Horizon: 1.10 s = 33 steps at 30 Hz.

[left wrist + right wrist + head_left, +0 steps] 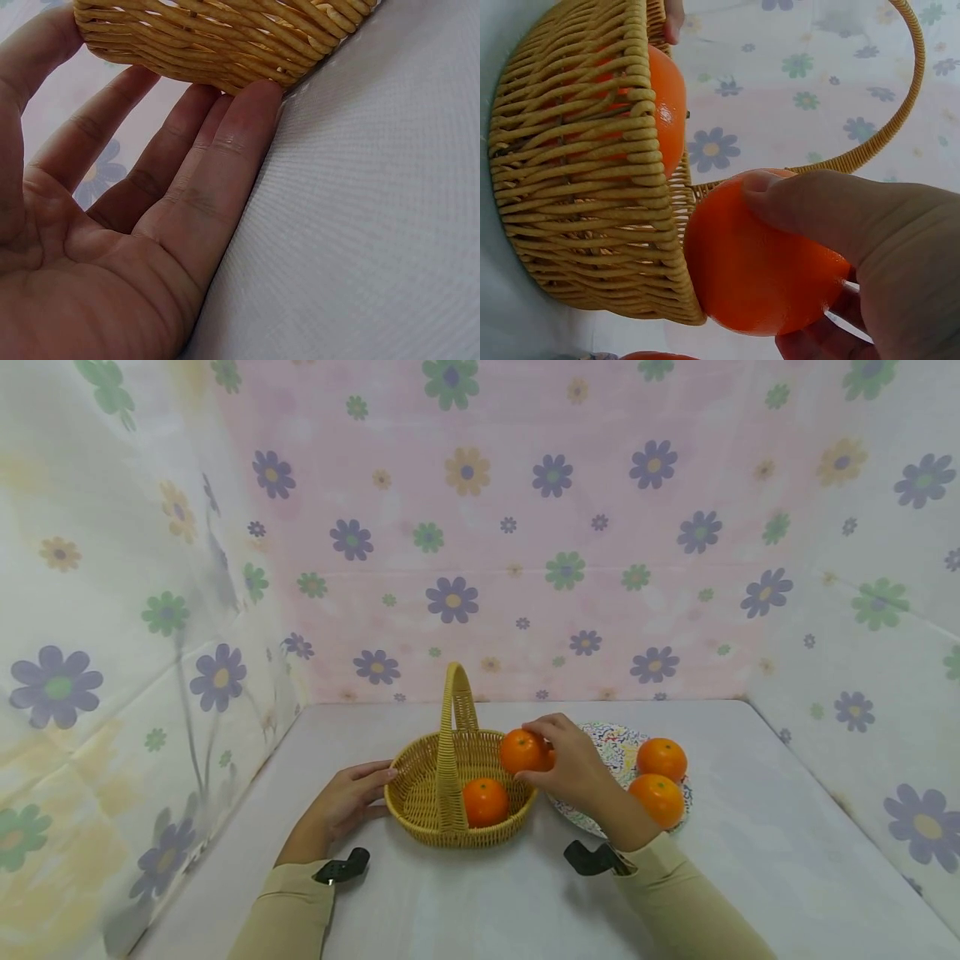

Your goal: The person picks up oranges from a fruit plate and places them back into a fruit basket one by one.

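Note:
A yellow wicker basket [420, 827] with a tall arched handle stands on the table. One orange [485, 802] lies inside it, to the right of the handle. Thumb and fingers of my right hand [573, 764] grip a second orange [761, 259] at the basket's right rim; in the right wrist view this fruit is against or very near the rim. My left hand [351, 797] rests against the basket's left side, its fingers fairly straight, fingertips touching the weave in the left wrist view [172, 180].
Right of the basket is a speckled plate [618, 743], partly hidden by my right forearm. Two more oranges, a rear orange [662, 760] and a front orange [657, 802], sit on its right part. Flowered cloth walls [510, 552] enclose the white table [465, 902] at the back and sides.

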Motion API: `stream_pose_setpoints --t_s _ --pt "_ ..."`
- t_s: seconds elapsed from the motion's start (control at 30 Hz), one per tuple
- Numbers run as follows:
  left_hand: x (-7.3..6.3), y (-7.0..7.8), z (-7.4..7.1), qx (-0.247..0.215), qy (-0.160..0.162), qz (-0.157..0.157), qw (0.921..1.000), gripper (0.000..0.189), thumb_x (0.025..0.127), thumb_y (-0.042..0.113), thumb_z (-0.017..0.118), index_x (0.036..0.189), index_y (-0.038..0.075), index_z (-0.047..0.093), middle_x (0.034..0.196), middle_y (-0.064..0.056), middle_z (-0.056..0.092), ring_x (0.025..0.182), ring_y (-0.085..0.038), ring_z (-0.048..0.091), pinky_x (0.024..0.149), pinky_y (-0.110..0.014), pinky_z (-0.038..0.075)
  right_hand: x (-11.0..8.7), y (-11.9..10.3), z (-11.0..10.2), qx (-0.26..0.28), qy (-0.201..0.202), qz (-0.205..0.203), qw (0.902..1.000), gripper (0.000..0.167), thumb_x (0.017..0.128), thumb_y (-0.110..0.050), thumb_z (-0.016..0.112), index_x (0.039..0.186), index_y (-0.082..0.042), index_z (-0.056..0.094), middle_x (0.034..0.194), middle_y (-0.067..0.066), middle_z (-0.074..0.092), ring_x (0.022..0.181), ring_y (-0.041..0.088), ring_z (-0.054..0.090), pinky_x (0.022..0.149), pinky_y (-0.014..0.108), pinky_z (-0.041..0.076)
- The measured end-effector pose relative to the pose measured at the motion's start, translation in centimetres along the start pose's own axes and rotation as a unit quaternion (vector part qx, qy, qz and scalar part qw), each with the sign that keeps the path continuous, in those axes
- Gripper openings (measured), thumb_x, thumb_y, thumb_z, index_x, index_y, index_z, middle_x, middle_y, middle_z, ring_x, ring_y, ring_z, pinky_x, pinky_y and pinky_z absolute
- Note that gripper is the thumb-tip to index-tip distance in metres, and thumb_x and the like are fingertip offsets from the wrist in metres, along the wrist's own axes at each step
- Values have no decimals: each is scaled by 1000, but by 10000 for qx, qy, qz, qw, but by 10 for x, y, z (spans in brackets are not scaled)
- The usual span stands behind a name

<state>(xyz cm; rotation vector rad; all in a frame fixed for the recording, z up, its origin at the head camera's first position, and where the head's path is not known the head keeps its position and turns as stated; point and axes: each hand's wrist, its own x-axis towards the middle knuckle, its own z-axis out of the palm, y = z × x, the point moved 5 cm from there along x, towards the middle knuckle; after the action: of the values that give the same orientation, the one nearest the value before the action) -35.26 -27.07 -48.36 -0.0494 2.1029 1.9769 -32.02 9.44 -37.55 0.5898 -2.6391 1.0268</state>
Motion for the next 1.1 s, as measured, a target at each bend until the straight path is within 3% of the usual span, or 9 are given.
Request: stream_pose_setpoints --t_s 0.67,0.9,1.1 --pt "-1 2 0 73 -77 0 9999 68 95 39 75 150 6 53 144 -11 61 119 -21 68 96 -45 61 -1 -5 16 61 -211 -211 9995 64 78 -27 94 135 -14 66 132 2 60 117 21 64 98 40 60" --pt "0 2 0 22 -48 -36 10000 68 95 38 76 150 6 54 144 -10 62 118 -20 69 95 -44 61 -2 -7 15 -33 -175 -321 9993 65 77 -25 95 134 -13 67 131 2 60 116 22 64 98 41 60" --pt "-1 2 2 -17 -23 -32 10000 67 95 37 76 150 6 53 144 -11 62 118 -20 69 95 -45 61 -2 -8 19 -258 -396 -372 9982 66 76 -28 95 133 -13 67 131 1 60 115 21 64 98 43 60"
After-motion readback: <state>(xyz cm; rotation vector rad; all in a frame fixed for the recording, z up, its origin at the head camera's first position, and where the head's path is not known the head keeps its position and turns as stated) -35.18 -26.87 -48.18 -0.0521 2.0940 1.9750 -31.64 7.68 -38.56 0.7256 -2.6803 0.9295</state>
